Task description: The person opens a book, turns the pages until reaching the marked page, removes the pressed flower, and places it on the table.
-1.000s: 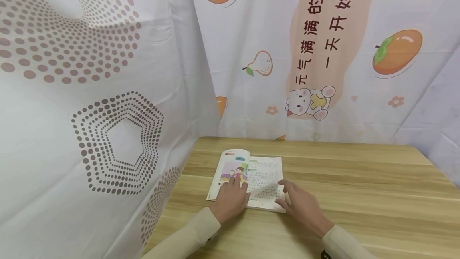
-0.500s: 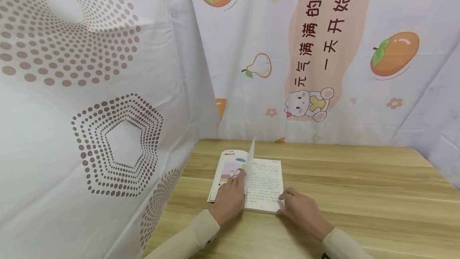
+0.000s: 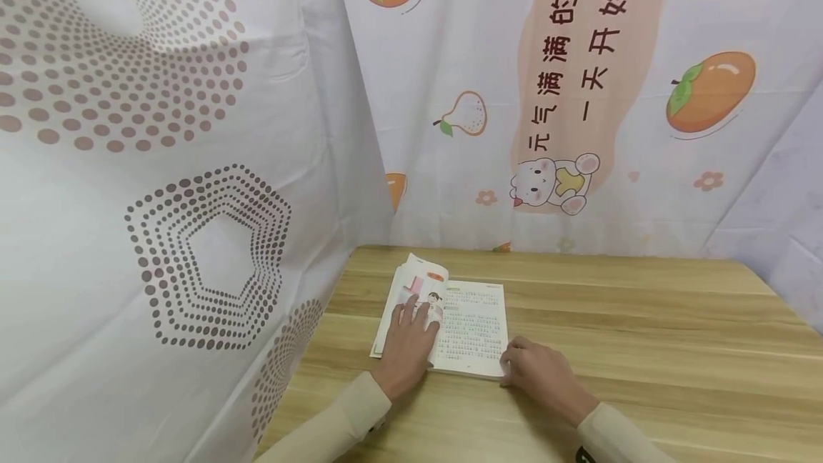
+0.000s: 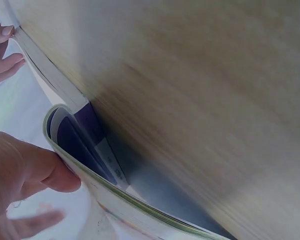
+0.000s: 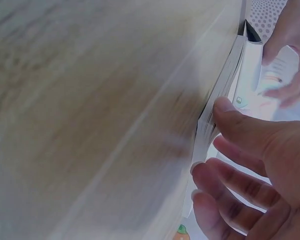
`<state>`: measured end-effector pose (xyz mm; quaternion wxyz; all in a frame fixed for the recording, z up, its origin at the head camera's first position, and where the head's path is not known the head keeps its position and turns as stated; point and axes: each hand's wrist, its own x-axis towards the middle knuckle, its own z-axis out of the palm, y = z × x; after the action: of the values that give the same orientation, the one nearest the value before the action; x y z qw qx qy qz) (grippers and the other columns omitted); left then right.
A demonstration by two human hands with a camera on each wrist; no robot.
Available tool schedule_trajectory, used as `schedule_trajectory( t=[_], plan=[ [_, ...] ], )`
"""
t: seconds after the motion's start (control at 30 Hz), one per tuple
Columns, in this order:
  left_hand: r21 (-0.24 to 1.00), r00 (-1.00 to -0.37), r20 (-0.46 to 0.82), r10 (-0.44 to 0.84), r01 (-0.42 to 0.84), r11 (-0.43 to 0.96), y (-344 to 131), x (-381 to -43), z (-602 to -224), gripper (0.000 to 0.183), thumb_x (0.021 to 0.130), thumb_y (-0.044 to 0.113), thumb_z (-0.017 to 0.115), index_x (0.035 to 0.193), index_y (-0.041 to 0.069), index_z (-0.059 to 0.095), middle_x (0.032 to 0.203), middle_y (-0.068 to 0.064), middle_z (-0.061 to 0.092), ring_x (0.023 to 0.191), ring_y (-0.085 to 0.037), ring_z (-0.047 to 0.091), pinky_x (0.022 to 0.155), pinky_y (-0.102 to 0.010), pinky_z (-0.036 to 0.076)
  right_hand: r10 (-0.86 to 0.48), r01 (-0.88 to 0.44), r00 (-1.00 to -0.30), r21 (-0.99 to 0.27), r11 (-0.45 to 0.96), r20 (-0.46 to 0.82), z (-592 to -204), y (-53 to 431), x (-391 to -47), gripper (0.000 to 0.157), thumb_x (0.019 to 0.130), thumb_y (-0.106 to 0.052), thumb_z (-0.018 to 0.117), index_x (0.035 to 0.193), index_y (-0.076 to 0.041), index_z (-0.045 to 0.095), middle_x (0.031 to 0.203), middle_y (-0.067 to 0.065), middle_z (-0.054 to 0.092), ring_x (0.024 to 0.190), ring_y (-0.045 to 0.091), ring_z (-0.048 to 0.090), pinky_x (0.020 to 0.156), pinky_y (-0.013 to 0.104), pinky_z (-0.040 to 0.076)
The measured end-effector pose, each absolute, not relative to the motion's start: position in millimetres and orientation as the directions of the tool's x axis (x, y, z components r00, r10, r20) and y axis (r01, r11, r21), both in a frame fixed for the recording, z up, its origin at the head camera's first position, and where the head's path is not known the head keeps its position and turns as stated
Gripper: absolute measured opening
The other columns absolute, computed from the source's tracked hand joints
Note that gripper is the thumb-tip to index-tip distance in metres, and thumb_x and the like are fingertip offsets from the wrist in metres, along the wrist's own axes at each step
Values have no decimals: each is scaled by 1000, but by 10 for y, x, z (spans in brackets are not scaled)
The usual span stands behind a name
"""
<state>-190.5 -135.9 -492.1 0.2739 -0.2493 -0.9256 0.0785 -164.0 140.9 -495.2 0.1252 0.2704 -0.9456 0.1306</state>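
Observation:
An open picture book [image 3: 472, 327] lies on the wooden table, text on its right page and a coloured drawing on the left page [image 3: 421, 284]. My left hand [image 3: 406, 345] rests on that left page, fingers extended and spread. In the left wrist view its thumb [image 4: 62, 177] lies along the lower edge of the curved left-hand pages. At the book's lower right corner, my right hand [image 3: 536, 370] holds the edge with bent fingers. The right wrist view shows its thumb [image 5: 230, 112] against the page block, fingertips by the side edge.
The wooden table [image 3: 611, 327] extends to the right of the book. A white dotted curtain [image 3: 193, 306] hangs along the left side, and a fruit-printed curtain [image 3: 463, 184] hangs behind the table.
A page has swung from the right side over to the left, and a different drawing now shows there. My left hand has settled on it; my right hand has lowered to the book's corner.

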Motion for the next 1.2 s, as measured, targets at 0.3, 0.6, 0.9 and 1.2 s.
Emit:
schedule_trajectory(
  t=[0.3, 0.6, 0.9, 1.2],
  plan=[
    [-260, -744, 382, 548, 482, 837, -1370, -1872, -4910, 29, 75, 22, 89, 97, 16, 72, 98, -1, 66, 95, -20, 57, 74, -34, 52, -486, -551, -822, -199, 810, 295, -4916, 1425, -1633, 27, 73, -34, 90, 90, -15, 79, 95, -4, 67, 76, 10, 66, 60, 27, 53],
    [-220, -703, 434, 564, 524, 823, -1380, -1870, -4940, 4, 84, 16, 68, 85, 12, 68, 86, -3, 59, 78, -20, 52, 57, -31, 46, -491, -558, -819, -215, 802, 297, -4902, 1434, -1622, 14, 79, -22, 87, 89, -18, 80, 96, -3, 69, 80, 13, 69, 61, 27, 54],
    [-259, -681, 443, 584, 526, 810, -1387, -1873, -4949, 6, 86, 18, 71, 85, 14, 67, 82, -3, 55, 74, -18, 48, 53, -28, 41, -497, -555, -825, -225, 801, 268, -4915, 1460, -1642, 18, 80, -27, 85, 92, -17, 78, 84, -8, 65, 67, 3, 57, 56, 24, 48],
    [-272, -681, 439, 586, 521, 809, -1394, -1871, -4963, 9, 86, 20, 71, 84, 14, 65, 82, -3, 53, 74, -19, 48, 53, -28, 40, -498, -569, -813, -232, 789, 303, -4877, 1439, -1628, 13, 81, -28, 86, 87, -18, 79, 92, -5, 68, 76, 12, 67, 60, 28, 54]
  ],
)
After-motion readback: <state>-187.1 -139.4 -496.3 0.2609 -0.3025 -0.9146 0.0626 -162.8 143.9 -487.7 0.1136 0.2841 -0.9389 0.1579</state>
